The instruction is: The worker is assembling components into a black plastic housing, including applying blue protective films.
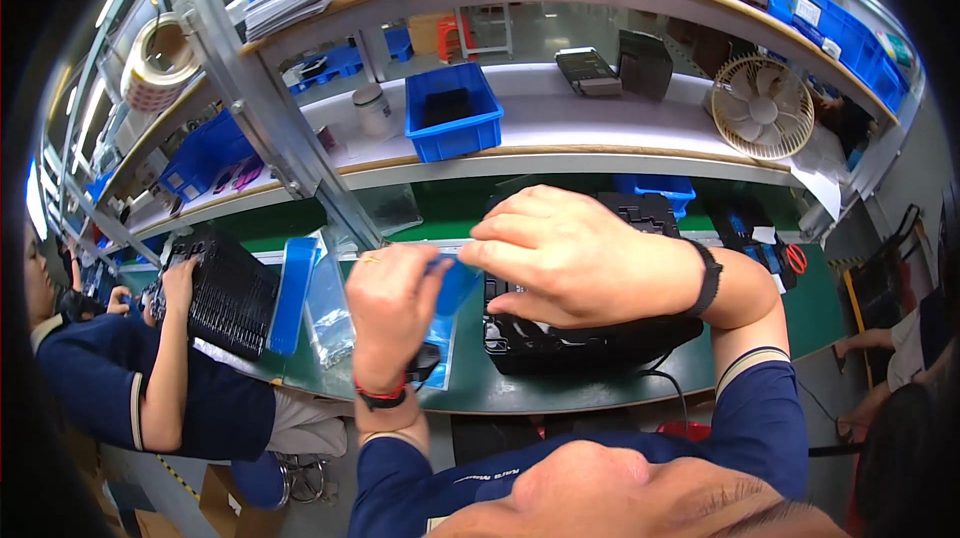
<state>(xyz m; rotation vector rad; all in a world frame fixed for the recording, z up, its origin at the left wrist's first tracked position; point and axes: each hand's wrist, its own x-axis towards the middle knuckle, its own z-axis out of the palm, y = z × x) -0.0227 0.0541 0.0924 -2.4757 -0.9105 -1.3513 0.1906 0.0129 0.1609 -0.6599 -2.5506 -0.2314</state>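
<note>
A translucent blue film (pixel 456 288) is stretched between my two hands above the bench. My left hand (pixel 393 300) pinches its upper left edge between thumb and fingers. My right hand (pixel 585 258) is bent over, with thumb and fingertips closed at the film's upper right corner. Under my right hand and forearm is a stack of black plastic trays (pixel 540 350), partly hidden by them. More blue film (pixel 440 343) lies on the bench beneath my left hand, to the left of the stack.
Clear plastic bags (pixel 330 313) and a blue strip bundle (pixel 292 293) lie left on the green bench (pixel 480 393). There a co-worker's hand (pixel 178 283) touches another black tray stack (pixel 235 293). Red scissors (pixel 795 258) lie right. A shelf holds a blue bin (pixel 455 143) and fan (pixel 763 108).
</note>
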